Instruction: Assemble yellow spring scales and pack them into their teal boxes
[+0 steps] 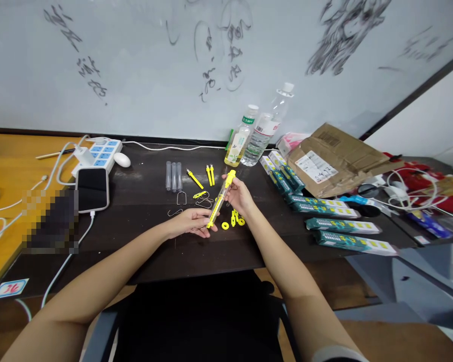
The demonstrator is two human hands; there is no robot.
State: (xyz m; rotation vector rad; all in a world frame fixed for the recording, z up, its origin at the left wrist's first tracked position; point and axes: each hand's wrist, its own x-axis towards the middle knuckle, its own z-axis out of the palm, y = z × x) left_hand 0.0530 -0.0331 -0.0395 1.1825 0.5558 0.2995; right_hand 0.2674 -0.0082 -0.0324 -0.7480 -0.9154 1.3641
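Both hands hold one clear tube with yellow ends (pixel 219 202), tilted with its upper end to the right. My left hand (pixel 197 221) has its fingers closed at the lower yellow end. Near the upper end, my right hand (pixel 239 195) grips the tube. Behind them on the dark table (pixel 143 201) lie clear empty tubes (pixel 174 176), a yellow rod (pixel 194 179), two more yellow rods (pixel 210 175) and bent metal wires (pixel 181 198). Yellow rings (pixel 225 225) and small yellow parts (pixel 234 218) are just right of the tube's lower end.
Two bottles (pixel 237 146) (pixel 262 133) stand at the back by the whiteboard (pixel 136 75). Several green-and-white boxes (pixel 343 225) and a brown package (pixel 324 160) lie right. A phone (pixel 92 189), power strip (pixel 107 152) and cables are left.
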